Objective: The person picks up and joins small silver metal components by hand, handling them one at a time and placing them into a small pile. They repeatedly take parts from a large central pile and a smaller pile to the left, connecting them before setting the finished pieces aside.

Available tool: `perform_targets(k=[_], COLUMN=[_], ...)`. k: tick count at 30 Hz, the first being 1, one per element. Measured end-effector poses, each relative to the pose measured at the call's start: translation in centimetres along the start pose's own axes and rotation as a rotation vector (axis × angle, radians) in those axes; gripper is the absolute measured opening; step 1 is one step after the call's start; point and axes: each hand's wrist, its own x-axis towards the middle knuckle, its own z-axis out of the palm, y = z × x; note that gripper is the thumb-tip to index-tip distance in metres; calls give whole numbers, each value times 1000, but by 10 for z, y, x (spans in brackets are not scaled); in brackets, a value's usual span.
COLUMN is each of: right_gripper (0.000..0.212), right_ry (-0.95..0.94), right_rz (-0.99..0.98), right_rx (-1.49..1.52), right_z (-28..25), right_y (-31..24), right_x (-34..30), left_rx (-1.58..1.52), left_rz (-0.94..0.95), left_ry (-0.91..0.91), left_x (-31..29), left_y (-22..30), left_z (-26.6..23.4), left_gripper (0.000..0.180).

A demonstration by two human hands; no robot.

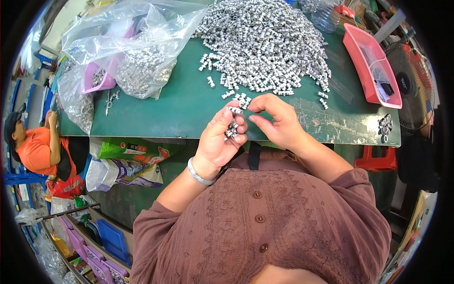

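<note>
Left hand (220, 137) cupping small metal parts (231, 128), right hand (276, 120) pinching one, green table (189, 109)

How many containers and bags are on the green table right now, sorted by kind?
Pink rectangular tray: 1
Purple scoop-shaped bin: 1
Clear plastic bags: at least 2; the folds hide any more
Clear plastic bottles: 2, at the far edge
Total: at least 6
</note>
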Motion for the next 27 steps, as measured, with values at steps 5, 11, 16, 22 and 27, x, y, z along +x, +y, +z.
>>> perform_targets(k=[5,11,16,22,27], right_gripper=[20,22,21,15,15], right_ry=[-138,-219,-261,-281,-134], right_rz=[-16,-19,-53,-36,80], right_rx=[-187,-321,-363,-323,95], right_z=[5,14,18,17,20], right_y=[11,10,11,12,3], right_x=[-3,3,5,7,4], left_rx=[-122,-168,-14,40,276], left_rz=[-60,-31,141,175,152], left_ry=[-66,-78,11,169,233], left_x=[0,-6,-20,-27,-27], left_y=[3,11,28,30,25], left_z=[-4,-9,-23,-22,-11], left_gripper=[20,19,22,19,17])
